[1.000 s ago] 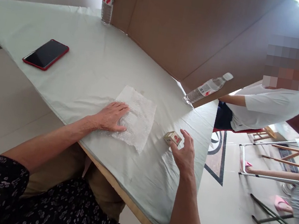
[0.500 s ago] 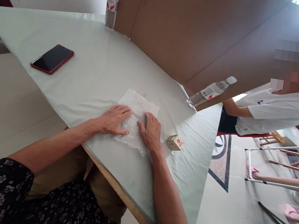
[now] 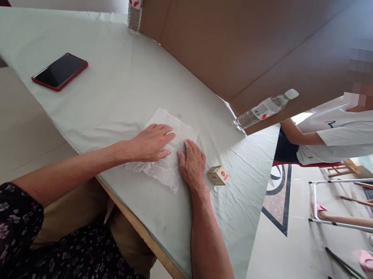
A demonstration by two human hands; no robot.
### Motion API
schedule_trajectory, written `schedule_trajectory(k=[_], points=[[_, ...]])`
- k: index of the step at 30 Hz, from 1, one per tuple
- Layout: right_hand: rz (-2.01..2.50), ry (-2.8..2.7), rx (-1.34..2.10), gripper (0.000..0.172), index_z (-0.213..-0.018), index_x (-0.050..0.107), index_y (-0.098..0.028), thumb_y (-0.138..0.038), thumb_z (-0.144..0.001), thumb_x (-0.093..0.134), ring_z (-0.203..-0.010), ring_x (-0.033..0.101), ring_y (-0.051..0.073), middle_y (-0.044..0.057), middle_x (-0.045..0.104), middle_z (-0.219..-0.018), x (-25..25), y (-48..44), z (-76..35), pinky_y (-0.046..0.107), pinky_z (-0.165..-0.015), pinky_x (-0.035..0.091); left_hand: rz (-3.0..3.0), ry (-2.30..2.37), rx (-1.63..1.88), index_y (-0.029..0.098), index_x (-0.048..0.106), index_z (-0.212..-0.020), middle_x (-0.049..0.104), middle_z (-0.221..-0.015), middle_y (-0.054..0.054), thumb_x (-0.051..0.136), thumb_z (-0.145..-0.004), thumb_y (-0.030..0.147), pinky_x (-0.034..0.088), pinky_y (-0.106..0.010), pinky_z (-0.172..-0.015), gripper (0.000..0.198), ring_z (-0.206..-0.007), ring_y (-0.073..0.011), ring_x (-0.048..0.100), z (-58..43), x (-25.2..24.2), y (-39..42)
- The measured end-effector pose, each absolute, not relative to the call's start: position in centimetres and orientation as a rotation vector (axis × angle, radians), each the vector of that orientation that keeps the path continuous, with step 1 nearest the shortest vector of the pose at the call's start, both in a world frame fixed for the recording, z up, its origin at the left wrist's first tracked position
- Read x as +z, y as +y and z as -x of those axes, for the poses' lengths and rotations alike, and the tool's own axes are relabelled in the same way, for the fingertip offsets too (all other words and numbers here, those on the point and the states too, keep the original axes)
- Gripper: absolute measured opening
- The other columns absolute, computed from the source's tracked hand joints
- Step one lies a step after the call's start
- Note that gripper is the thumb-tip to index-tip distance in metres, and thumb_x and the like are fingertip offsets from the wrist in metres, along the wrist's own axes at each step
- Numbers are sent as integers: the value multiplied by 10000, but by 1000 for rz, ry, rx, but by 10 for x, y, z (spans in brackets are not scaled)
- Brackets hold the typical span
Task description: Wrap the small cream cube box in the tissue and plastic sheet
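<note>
Two hands rest over one crinkled bubble-wrap sheet (image 3: 168, 172), which lies spread on the cloth-covered counter (image 3: 112, 90) close to its near edge. The left grip (image 3: 155, 144) is released, fingers reaching across the middle of the sheet; the right grip (image 3: 192, 163) is released too, laid palm down along the sheet's right side. Neither seems to pinch anything. Such flat hands on opposite parts probably serve to keep the light plastic smooth and stop it sliding. A small box (image 3: 218, 175) stands just beside the right wrist, apart from the sheet, perhaps so that it is close by without weighing on the wrap. The phone (image 3: 60, 71) lies off to the left, well apart from the work. One upright bottle (image 3: 135, 1) and a slanted-looking second bottle (image 3: 265, 109) stand against the brown panel (image 3: 218, 31), maybe to steady it

Compared with half a second ago, the left grip is farther in over the wrap, baring more of its lower left part; a second ago the right grip was around the box, which now stands untouched
</note>
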State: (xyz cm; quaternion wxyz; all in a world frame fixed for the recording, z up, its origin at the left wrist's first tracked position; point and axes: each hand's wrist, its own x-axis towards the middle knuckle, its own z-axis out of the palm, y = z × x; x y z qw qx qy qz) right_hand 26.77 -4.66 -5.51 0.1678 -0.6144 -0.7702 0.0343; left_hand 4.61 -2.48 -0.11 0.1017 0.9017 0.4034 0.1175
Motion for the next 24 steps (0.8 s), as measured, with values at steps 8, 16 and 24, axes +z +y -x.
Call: schedule_trajectory(k=[8, 16, 24], points=[[1766, -2184, 104, 460, -1391, 551, -145, -347, -998, 426, -1399, 462, 290, 170, 542, -1492, -55, -47, -266, 485, -1112, 355, -2551, 1481, 383, 203, 553, -1318, 497, -1490, -154, 447, -981, 435, 306, -521, -1143, 422, -1414, -337, 394, -33, -36, 1], [1767, -2163, 124, 448, -1378, 566, -154, -344, -994, 437, -1393, 473, 294, 169, 553, -1482, -55, -47, -266, 488, -1107, 362, -2378, 1690, 550, 171, 643, -1204, 572, -1410, -161, 465, -965, 389, 313, -531, -1161, 369, -1424, -349, 404, -21, -34, 7], [1750, -2165, 126, 450, -1374, 561, -143, -347, -991, 441, -1400, 468, 290, 177, 550, -1483, -56, -47, -266, 489, -1118, 352, -2476, 1219, 530, 189, 633, -1266, 585, -1428, -125, 584, -872, 395, 348, -488, -1183, 447, -1415, -310, 449, -20, -38, -19]])
